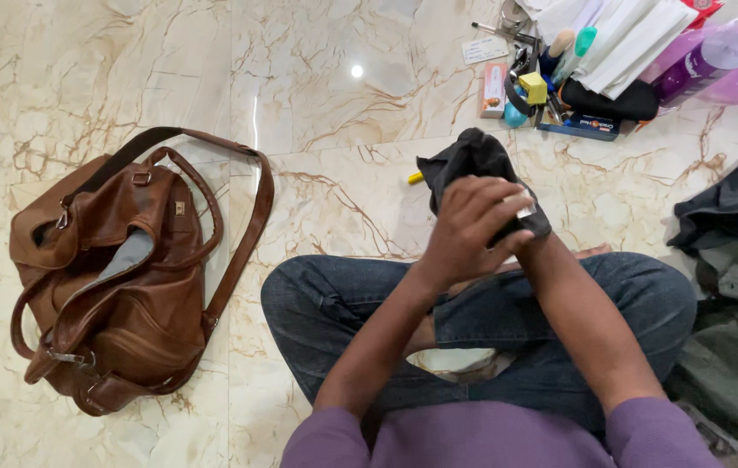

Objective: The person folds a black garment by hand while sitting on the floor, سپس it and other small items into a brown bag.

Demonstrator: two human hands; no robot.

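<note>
A: Largest first: the brown bag [117, 277], open, lies on the floor well left of the knees.

B: Both hands? Left hand [471, 227] grasps the black cloth [471, 160] above the lap; right hand [532, 232] is buried inside it, grip indeterminable. Best fold tight, edges aligned.

Person seated cross-legged in blue jeans on glossy marble floor [126, 78]. Left hand [473, 227] laid over a black cloth pouch [471, 158]; right hand hidden beneath hand and pouch, grip unclear. Open brown leather shoulder bag [117, 269] lies well apart to the left. Clutter of small items [560, 78] beyond; dark folded clothes [733, 260] at right.
</note>
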